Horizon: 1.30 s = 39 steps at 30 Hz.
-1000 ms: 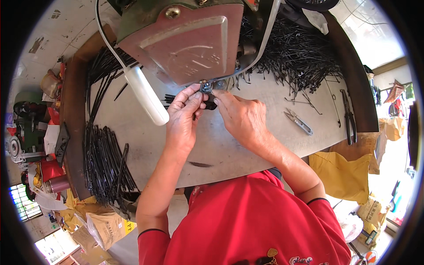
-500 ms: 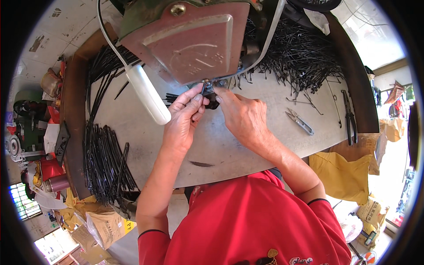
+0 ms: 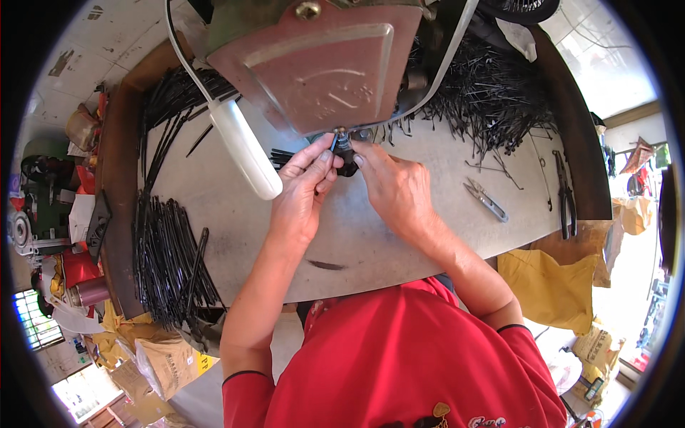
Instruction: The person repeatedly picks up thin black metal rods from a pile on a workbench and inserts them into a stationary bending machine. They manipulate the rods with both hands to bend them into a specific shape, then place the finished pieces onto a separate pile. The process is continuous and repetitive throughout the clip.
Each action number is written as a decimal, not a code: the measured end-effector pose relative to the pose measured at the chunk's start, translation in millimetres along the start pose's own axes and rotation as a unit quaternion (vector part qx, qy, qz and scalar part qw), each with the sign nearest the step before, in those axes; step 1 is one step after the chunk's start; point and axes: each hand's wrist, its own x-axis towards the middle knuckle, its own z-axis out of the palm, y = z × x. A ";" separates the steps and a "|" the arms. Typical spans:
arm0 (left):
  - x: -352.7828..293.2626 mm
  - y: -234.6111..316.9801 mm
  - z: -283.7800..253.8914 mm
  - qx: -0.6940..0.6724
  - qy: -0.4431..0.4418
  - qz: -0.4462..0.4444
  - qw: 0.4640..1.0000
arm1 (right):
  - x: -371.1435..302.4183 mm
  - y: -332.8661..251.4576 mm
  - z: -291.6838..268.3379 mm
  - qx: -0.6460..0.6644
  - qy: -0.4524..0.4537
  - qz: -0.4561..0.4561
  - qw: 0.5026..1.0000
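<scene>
Both hands meet under the head of a sewing machine (image 3: 325, 75) with a dull red cover plate. My left hand (image 3: 303, 185) pinches a narrow dark strip (image 3: 335, 142) at the needle area, thumb against the forefinger. Close on the other side, my right hand (image 3: 394, 184) is closed, its fingertips at a small black piece (image 3: 347, 162) beneath the needle. What the right fingers grip is mostly hidden. A few black strip ends (image 3: 281, 157) stick out just left of the left fingers.
Black strips (image 3: 168, 250) are stacked at the left; a tangled heap of thin black cords (image 3: 492, 89) fills the back right. Thread snips (image 3: 487, 200) and long-handled pliers (image 3: 565, 192) lie at the right. A white lamp (image 3: 246, 150) hangs beside my left hand.
My view has shifted slightly, so the machine and lamp appear a little lower and to the right. Both hands stay at the needle, with only small finger movements.
</scene>
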 end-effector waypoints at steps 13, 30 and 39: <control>-6.1 3.3 -4.2 0.031 -0.019 0.007 0.999 | -0.6 0.8 -4.4 0.025 -0.012 -0.015 0.999; -2.8 0.5 -6.5 -0.010 -0.033 -0.005 0.999 | -1.9 -1.8 -1.6 0.035 -0.004 -0.004 0.999; -3.7 2.7 -3.3 0.011 -0.030 0.002 0.999 | -2.6 0.0 -1.9 0.034 0.009 -0.009 0.999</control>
